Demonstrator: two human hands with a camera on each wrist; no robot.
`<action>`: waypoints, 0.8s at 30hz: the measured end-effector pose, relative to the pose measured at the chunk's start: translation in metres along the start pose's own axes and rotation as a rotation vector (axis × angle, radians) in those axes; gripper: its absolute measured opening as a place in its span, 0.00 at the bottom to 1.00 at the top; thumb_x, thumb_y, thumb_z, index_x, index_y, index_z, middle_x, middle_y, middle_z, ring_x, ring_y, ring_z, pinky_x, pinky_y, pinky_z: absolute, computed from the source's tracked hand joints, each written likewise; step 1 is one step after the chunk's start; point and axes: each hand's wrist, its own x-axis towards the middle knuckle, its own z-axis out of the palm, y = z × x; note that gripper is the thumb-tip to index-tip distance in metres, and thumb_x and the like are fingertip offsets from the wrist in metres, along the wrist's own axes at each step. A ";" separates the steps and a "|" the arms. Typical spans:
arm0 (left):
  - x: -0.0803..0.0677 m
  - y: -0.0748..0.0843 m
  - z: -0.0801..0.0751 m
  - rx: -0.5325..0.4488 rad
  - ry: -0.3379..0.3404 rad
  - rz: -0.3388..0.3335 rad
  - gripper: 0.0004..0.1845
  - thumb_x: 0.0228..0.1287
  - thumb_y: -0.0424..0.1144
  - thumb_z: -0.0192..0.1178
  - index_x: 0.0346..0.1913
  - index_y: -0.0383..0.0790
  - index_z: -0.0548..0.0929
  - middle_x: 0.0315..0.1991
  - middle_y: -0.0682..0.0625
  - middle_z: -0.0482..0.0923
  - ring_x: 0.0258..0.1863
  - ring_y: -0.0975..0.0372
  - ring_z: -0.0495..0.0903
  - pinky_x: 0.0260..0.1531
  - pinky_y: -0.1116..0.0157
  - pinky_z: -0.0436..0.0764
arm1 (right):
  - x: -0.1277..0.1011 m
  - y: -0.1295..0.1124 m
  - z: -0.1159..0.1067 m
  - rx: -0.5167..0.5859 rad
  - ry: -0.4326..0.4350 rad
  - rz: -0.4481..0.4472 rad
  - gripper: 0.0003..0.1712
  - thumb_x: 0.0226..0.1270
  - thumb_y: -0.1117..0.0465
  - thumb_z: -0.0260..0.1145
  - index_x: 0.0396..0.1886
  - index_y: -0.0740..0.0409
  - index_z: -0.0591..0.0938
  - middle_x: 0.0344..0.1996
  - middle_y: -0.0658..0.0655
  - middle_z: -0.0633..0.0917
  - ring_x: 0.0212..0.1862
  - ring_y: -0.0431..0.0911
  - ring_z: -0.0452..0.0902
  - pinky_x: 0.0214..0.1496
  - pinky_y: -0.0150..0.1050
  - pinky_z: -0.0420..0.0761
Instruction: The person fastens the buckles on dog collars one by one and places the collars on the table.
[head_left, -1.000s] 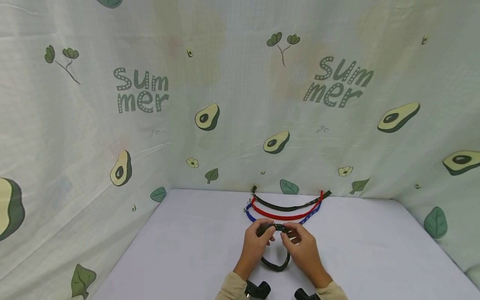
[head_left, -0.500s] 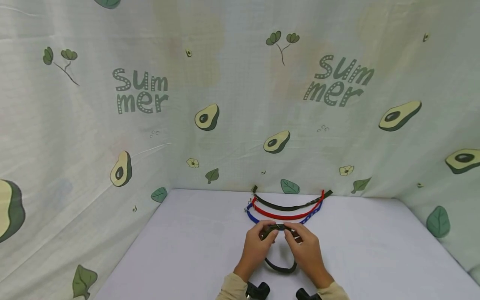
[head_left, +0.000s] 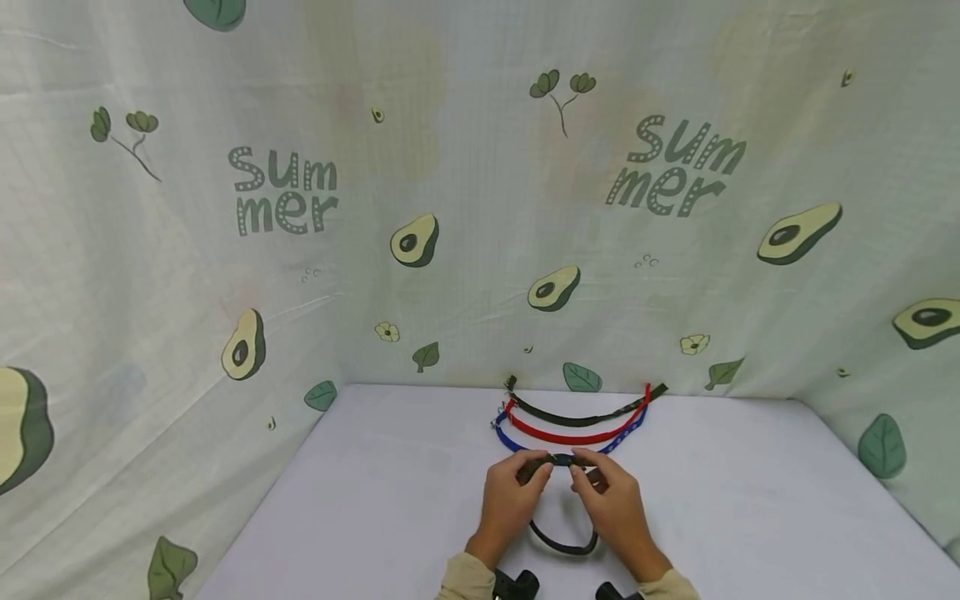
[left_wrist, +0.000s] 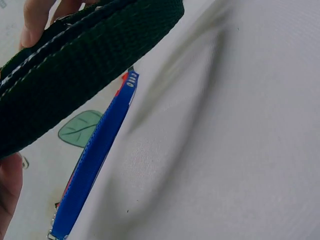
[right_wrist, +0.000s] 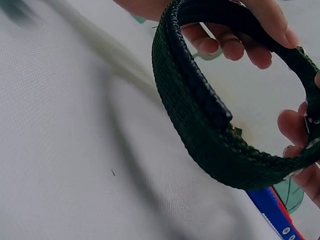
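Both hands hold a dark green woven collar (head_left: pixel 564 540) looped above the white table (head_left: pixel 375 500). My left hand (head_left: pixel 512 498) and right hand (head_left: pixel 613 502) pinch its top part between thumb and fingers, close together. The loop hangs down between the wrists. In the left wrist view the collar strap (left_wrist: pixel 85 65) fills the upper left, with a fingertip on it. In the right wrist view the collar (right_wrist: pixel 210 125) forms a ring, with fingers (right_wrist: pixel 240 30) curled over its top.
Three more collars lie curved side by side at the back of the table: a dark one (head_left: pixel 577 415), a red one (head_left: pixel 570 433) and a blue one (head_left: pixel 510 437). Avocado-print cloth (head_left: pixel 412 237) walls the table on three sides.
The hands stayed together on the collar's top and shifted slightly. The hanging loop has swung a little to the right.
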 end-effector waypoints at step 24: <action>0.001 -0.009 -0.022 0.065 0.318 -0.130 0.04 0.66 0.40 0.68 0.40 0.45 0.87 0.24 0.62 0.83 0.18 0.69 0.77 0.20 0.68 0.78 | -0.005 -0.007 0.006 0.115 -0.319 0.428 0.16 0.70 0.62 0.67 0.56 0.58 0.81 0.24 0.52 0.84 0.17 0.46 0.76 0.19 0.37 0.76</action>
